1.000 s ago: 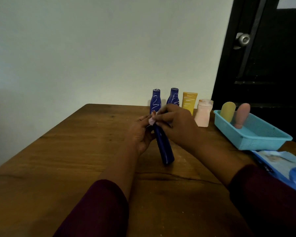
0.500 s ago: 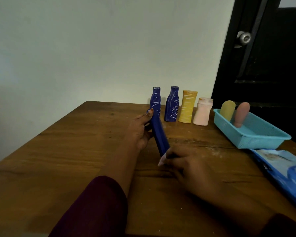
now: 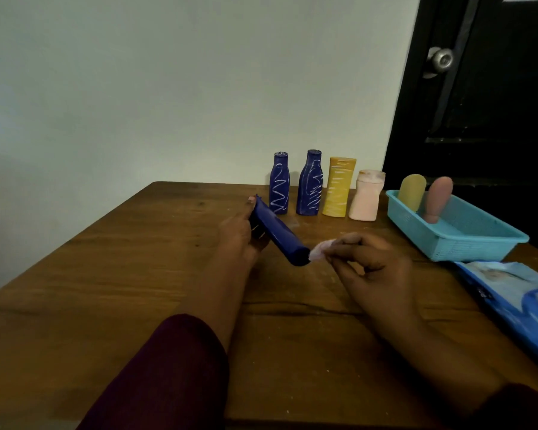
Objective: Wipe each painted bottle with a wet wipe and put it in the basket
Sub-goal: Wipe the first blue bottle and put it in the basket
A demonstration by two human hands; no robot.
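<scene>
The dark blue bottle (image 3: 277, 232) lies tilted above the wooden table (image 3: 137, 290), its far end up at the left and its near end pointing down toward the right. The left hand (image 3: 238, 235) grasps it from the left side, fingers wrapped round the upper part and 1 fingertip reaching the far end. At the bottle's near end sits a small crumpled wet wipe (image 3: 320, 250), pinched between the fingers of the right hand (image 3: 373, 268), which is closed around it just to the right of the bottle; the wipe touches or nearly touches the bottle's end. Behind the hands, along the table's far edge, 4 bottles stand upright in a row: 2 blue bottles with white scribbles (image 3: 280, 187) (image 3: 310, 186), a yellow bottle (image 3: 339, 189) and a pale pink bottle (image 3: 366, 195). To their right a light blue basket (image 3: 466, 243) holds 2 items leaning at its back wall, 1 yellowish (image 3: 412, 192) and 1 pink (image 3: 438, 198). Nearer, at the right edge of the table, lies a blue wet-wipe pack (image 3: 516, 293). Dark red sleeves (image 3: 168, 377) cover both forearms.
</scene>
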